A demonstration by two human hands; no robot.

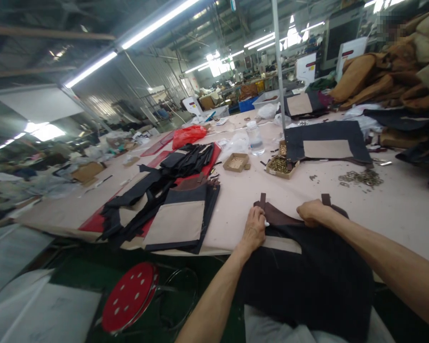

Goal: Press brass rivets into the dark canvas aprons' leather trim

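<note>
A dark fabric piece [307, 271] with brown trim along its curved top edge hangs over the near table edge and down across my lap. Two short brown straps stick up from its top corners, and a beige strip shows below the trim. My left hand [255, 227] is closed on the top left corner, just under one strap, with a small white bit by the fingertips. At the top edge on the other side, my right hand [311, 212] grips the same piece with curled fingers, close to the second strap.
Stacked dark pieces with beige pockets [178, 216] lie left on red sheeting. Small boxes of metal fittings [281, 166], a clear plastic bottle [255, 138] and loose metal rings [362, 178] are farther back. A metal post [279, 62] rises behind. A red stool [130, 297] stands below left.
</note>
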